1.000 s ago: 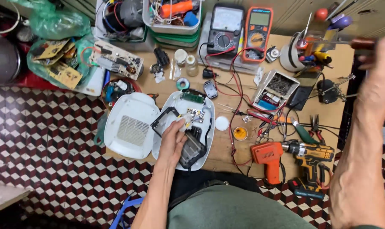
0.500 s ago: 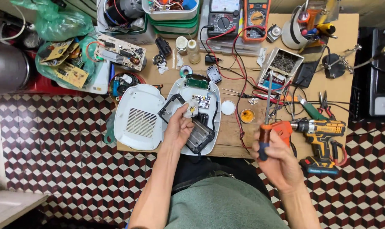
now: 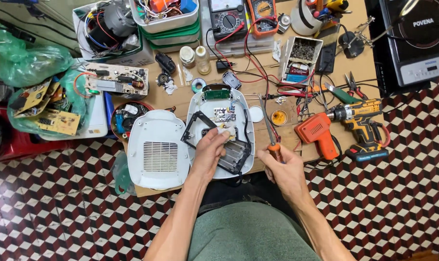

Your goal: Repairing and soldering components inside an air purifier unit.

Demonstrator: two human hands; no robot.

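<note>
Crowded workbench point(image 3: 180, 96) holds the opened white appliance shell point(image 3: 222, 133), where the left hand point(image 3: 209, 152) pinches a small pale part and the right hand point(image 3: 282, 166) grips a screwdriver point(image 3: 269, 130), whose tip could slip and nick the thin wires

The opened appliance shell point(image 3: 221, 130) lies at the desk's point(image 3: 183, 99) near edge, middle, with its vented cover point(image 3: 159, 149) just beside it at 9 o'clock. The left hand point(image 3: 210, 152) rests on the shell; the right hand point(image 3: 284, 166), at 3 o'clock of it, holds a screwdriver point(image 3: 267, 126) pointing to 12. The soldering gun point(image 3: 318, 133) and drill point(image 3: 359, 125) lie further at 3 o'clock. Two multimeters point(image 3: 243, 14) sit at 12, a circuit board point(image 3: 115, 81) at 10
</note>
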